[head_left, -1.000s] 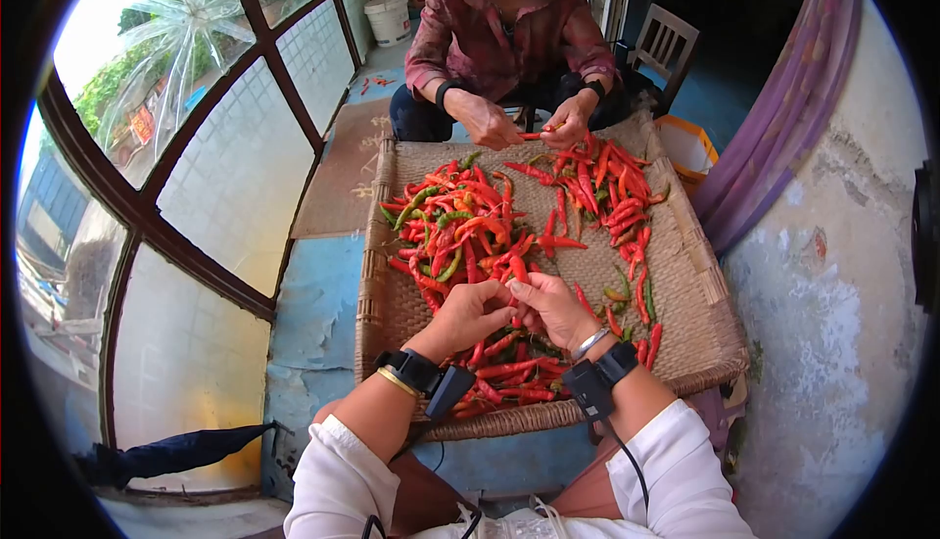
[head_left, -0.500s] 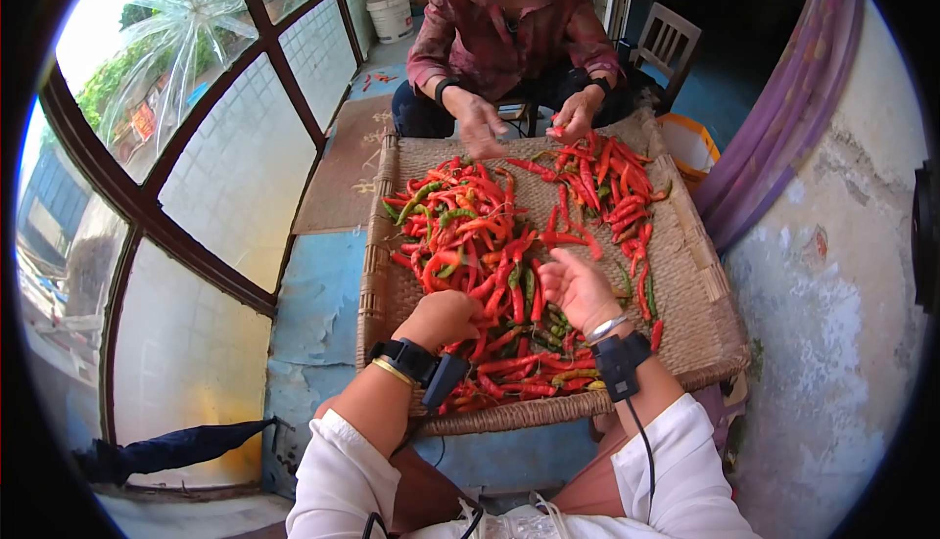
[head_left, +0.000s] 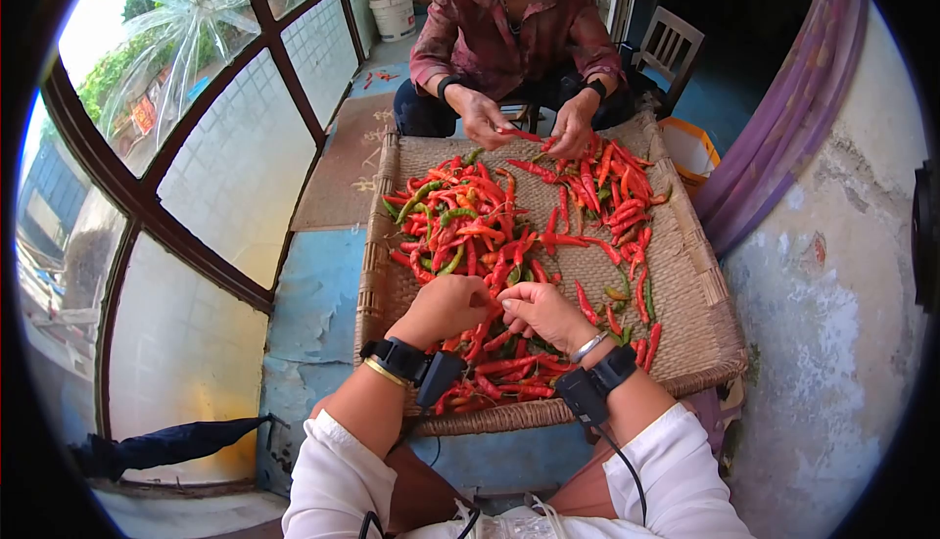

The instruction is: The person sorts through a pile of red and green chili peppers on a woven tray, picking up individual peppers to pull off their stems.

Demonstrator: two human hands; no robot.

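Note:
Red chili peppers (head_left: 477,196), with a few green ones among them, lie heaped in a woven tray (head_left: 685,309) in front of me. Over the near part of the heap my left hand (head_left: 443,306) is curled shut, and red chili flesh shows at its fingers. Close against it, my right hand (head_left: 550,316) is closed in a pinch. Whatever the right fingertips grip is too small to make out. Across the tray a co-worker's two hands (head_left: 529,133) hold a red chili between them.
A person in a patterned red shirt (head_left: 509,30) sits at the far side. Glass panes (head_left: 235,147) run along the left, and a rough wall (head_left: 822,294) with a purple curtain (head_left: 774,147) is on the right. An orange-rimmed container (head_left: 690,152) stands beyond the tray's right corner.
My right hand has swung left and closed from an open pose, meeting my left hand, which rose slightly. The co-worker's hands came together on a chili.

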